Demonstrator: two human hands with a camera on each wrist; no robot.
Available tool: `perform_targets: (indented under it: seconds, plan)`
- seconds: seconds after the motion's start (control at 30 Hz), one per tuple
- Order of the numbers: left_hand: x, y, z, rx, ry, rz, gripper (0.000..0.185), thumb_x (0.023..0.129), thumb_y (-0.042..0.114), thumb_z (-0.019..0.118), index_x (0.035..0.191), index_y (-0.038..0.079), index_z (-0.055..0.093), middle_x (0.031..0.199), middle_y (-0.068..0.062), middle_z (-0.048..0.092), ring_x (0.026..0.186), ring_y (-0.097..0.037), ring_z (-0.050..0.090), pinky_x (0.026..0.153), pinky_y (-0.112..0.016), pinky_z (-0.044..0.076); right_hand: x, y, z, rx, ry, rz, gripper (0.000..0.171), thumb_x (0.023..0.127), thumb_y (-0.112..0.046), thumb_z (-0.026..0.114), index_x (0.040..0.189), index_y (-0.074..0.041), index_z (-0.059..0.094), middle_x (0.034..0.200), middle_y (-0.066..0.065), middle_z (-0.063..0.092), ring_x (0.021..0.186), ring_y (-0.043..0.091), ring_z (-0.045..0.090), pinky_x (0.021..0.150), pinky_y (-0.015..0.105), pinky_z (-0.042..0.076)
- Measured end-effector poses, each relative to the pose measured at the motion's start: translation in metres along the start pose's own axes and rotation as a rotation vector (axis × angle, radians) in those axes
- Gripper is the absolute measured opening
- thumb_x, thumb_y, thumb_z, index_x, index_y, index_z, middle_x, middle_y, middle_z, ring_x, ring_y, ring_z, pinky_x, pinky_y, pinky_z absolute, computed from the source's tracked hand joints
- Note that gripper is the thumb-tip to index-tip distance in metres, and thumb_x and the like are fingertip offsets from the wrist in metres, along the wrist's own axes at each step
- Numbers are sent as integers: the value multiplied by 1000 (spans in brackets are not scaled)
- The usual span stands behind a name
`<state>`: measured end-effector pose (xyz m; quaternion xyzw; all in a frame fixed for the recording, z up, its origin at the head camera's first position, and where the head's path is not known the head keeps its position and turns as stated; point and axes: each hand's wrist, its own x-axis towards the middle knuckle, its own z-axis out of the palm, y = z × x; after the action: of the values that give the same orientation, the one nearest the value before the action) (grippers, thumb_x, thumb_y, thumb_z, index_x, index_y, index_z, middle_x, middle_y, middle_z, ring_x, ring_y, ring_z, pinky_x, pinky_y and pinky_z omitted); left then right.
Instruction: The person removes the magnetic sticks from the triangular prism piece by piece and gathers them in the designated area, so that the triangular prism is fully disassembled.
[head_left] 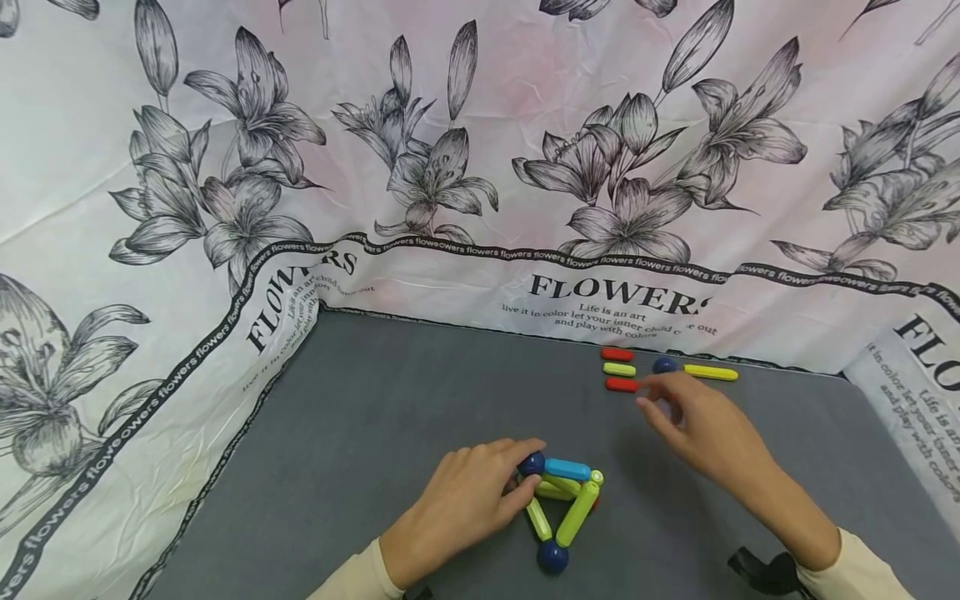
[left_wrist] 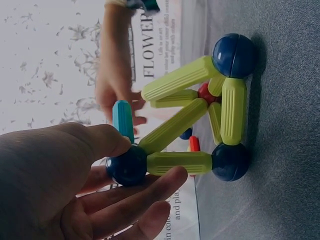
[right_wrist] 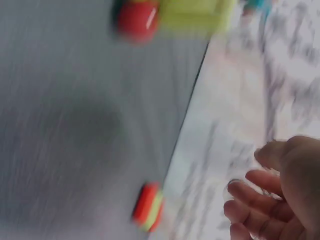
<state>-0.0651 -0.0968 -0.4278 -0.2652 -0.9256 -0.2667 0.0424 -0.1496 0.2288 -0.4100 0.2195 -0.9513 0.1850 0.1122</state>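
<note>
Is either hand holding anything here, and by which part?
The left hand pinches the green-stick magnetic frame by its top dark blue ball. The right hand holds nothing.

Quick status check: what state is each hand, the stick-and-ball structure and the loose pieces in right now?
left hand: gripping the structure's top blue ball
right hand: open, reaching toward the loose sticks, holding nothing
structure: assembled, standing on the mat
loose sticks: lying flat in a row
yellow stick: lying beside a blue ball

Glossy plastic balls (left_wrist: 234, 55), ribbed sticks (left_wrist: 233, 111); matt grey mat (head_left: 420, 392).
</note>
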Motion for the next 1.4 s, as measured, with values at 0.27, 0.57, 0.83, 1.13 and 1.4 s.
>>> perform_targets:
  seconds: [0.27,0.57,0.83,1.13,1.4]
  plan:
    - [2,-1,-3,14,-5,9,37,104,34,69,139,22,68,107,7,74,70,9,55,53,-15,41,-20,-71,-1,61,-38,-192,25,97,-41,78,119,-31,72,108,-20,67,86,1,58,68,25,53]
    - [3,-1,-2,4,-38,13,37,105,32,68,140,19,68,103,6,73,65,8,51,49,-14,39,-25,-97,21,28,-25,-357,32,87,-41,88,113,-29,75,106,-21,65,91,-2,56,79,31,53]
    - [2,0,-2,5,-35,20,36,106,32,68,140,21,68,105,8,73,66,8,51,50,-14,39,-23,-99,30,2,10,-391,34,83,-36,92,111,-29,75,103,-19,66,91,0,58,75,30,51]
    - [2,0,-3,15,-54,3,42,106,33,67,144,16,65,104,6,73,64,8,50,49,-14,39,-21,-102,38,6,39,-405,33,81,-31,94,107,-24,75,98,-16,67,87,3,58,74,31,51]
    - [1,0,-4,12,-64,-5,40,106,33,67,142,15,66,103,6,72,62,7,49,49,-15,39,-22,-104,42,1,50,-414,28,85,-29,90,108,-25,76,97,-14,67,87,4,59,75,32,52]
